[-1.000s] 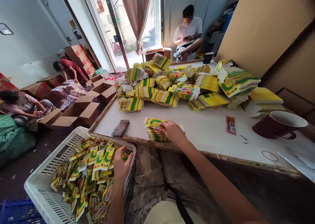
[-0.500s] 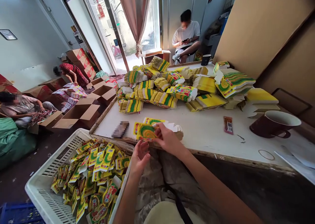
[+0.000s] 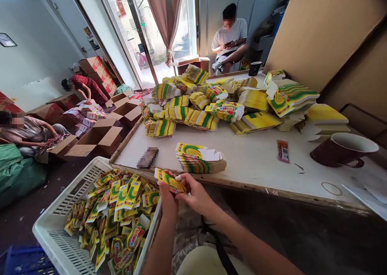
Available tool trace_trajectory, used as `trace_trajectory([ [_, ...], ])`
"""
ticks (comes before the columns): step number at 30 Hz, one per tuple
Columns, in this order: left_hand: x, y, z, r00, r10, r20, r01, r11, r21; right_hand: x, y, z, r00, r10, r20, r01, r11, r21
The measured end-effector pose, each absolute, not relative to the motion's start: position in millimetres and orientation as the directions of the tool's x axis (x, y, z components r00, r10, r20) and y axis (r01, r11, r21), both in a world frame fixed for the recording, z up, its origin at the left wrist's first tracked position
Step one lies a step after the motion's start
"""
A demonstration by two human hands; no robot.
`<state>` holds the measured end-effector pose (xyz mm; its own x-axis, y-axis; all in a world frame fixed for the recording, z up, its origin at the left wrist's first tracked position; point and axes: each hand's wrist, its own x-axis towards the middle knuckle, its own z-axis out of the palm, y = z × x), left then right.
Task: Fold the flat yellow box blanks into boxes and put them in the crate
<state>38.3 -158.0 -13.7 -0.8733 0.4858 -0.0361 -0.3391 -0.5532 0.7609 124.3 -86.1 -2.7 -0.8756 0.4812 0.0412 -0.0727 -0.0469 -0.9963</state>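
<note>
Right fingers: the right hand [image 3: 193, 193] pinches the right end of a yellow packet [image 3: 168, 180] between thumb and fingers.
Left fingers: the left hand [image 3: 168, 198] grips the packet's near side, thumb on top, other fingers partly hidden beneath.
Packet: tilted, held in both hands at the table's near edge, printed face up.
Stack: flat printed packets [image 3: 199, 160] lie fanned on the white table [image 3: 250, 156], just beyond the hands.
Phone: a blurred-out dark object [image 3: 147, 158], left of the stack.
Basket: a white plastic basket [image 3: 45, 231] at the left, holding many yellow packets [image 3: 121, 204].
Far pile: bundled packets [image 3: 189, 109] across the table.
Right side: a small sachet [image 3: 283, 151] and a dark mug [image 3: 335, 152].
</note>
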Motion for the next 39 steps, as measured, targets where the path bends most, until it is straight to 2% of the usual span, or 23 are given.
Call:
trace_trajectory([
  [3,38.1,-165.3,-21.3,-0.818,0.575,0.023,-0.311,-0.475,0.824,127.6,-77.0,-4.3,-0.874,0.482,0.058,-0.142,-0.138,-0.980],
  [7,32.8,-170.4,-21.6,-0.898,0.439,0.016,-0.208,-0.456,0.865,133.8,-73.2,-1.6,-0.915,0.396,0.082,-0.178,-0.212,-0.961],
  [9,31.7,-171.7,-20.8,-0.926,0.378,0.002,-0.187,-0.464,0.866,134.7,-74.2,-1.5,-0.909,0.410,0.075,-0.164,-0.186,-0.969],
  [11,32.6,-173.5,-20.4,-0.926,0.376,-0.015,-0.199,-0.455,0.868,134.6,-74.7,-1.4,-0.893,0.446,0.064,-0.148,-0.155,-0.977],
  [17,41.8,-178.4,-23.2,-0.830,0.558,-0.003,-0.294,-0.434,0.851,135.7,-72.3,6.8,-0.869,0.494,0.030,-0.170,-0.241,-0.956],
  [26,48.3,-180.0,-24.9,-0.692,0.722,-0.020,-0.397,-0.358,0.845,142.1,-67.4,8.7,-0.843,0.538,0.003,-0.220,-0.341,-0.914],
  [34,45.0,-177.1,-26.4,-0.805,0.593,0.016,-0.205,-0.303,0.931,139.1,-74.4,2.3,-0.843,0.535,0.056,-0.178,-0.178,-0.968],
  [39,43.5,-175.2,-25.1,-0.802,0.597,-0.022,-0.279,-0.341,0.898,139.5,-69.7,-2.1,-0.840,0.538,0.072,-0.144,-0.093,-0.985],
])
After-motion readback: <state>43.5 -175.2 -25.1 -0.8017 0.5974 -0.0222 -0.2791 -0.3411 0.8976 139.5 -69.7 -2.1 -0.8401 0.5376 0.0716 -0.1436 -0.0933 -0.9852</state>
